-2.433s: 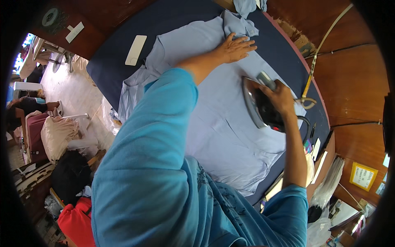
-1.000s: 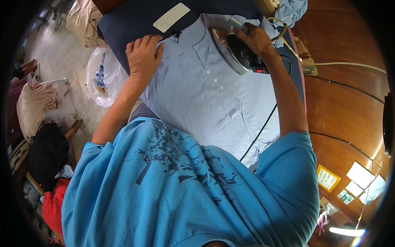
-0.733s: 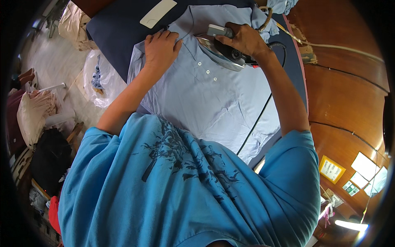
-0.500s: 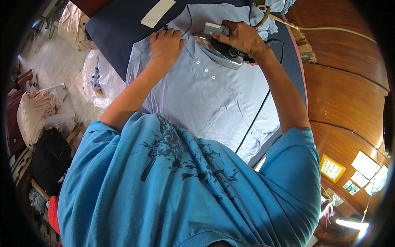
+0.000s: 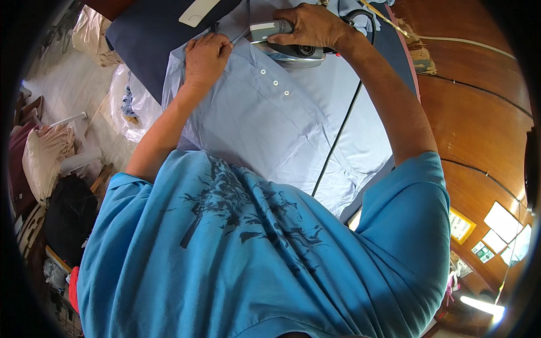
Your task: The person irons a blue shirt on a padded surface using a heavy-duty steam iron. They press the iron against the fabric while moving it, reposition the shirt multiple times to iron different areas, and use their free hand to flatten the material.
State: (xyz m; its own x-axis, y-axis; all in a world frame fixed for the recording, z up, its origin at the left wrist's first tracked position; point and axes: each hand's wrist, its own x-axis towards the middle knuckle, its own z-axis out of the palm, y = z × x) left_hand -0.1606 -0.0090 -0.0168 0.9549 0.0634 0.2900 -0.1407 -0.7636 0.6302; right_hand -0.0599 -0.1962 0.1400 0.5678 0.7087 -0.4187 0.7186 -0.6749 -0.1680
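Note:
A light blue shirt with small white buttons lies spread on a dark blue padded ironing surface. My right hand is wrapped round the handle of a clothes iron, which rests on the shirt's upper part. The iron's nose points left, toward the row of buttons. To its left, my left hand has its fingers bent and closed on the shirt cloth near the upper left edge. What lies beneath those fingertips is hidden.
The iron's black cord runs down across the shirt. A cream flat card lies at the far edge. Clear plastic bags and cloth bundles are on the left. A brown wood-panelled surface is at the right.
The iron has moved farther away over the shirt, and its nose has swung round to point more to the left. My left hand stays at the same part of the cloth; the view has shifted slightly.

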